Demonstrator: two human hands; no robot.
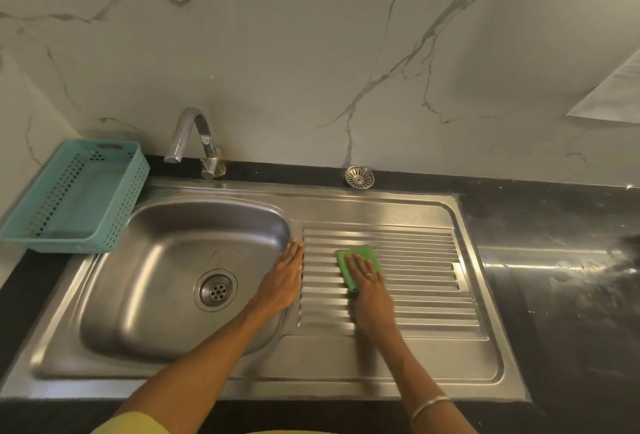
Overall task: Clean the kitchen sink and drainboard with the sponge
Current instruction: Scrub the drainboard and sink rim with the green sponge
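Note:
A steel sink bowl [166,260] with a round drain [215,289] sits left of the ribbed drainboard [426,281]. A green sponge [356,258] lies on the ribs near the drainboard's left side. My right hand [369,289] presses flat on the sponge with straight fingers. Flat on the strip between bowl and drainboard rests my left hand [282,281], fingers straight, holding nothing.
A teal perforated basket [114,205] stands at the left, partly over the sink rim. The tap [194,142] rises behind the bowl. A loose metal strainer [359,177] lies on the black counter [554,260] at the back. A marble wall stands behind.

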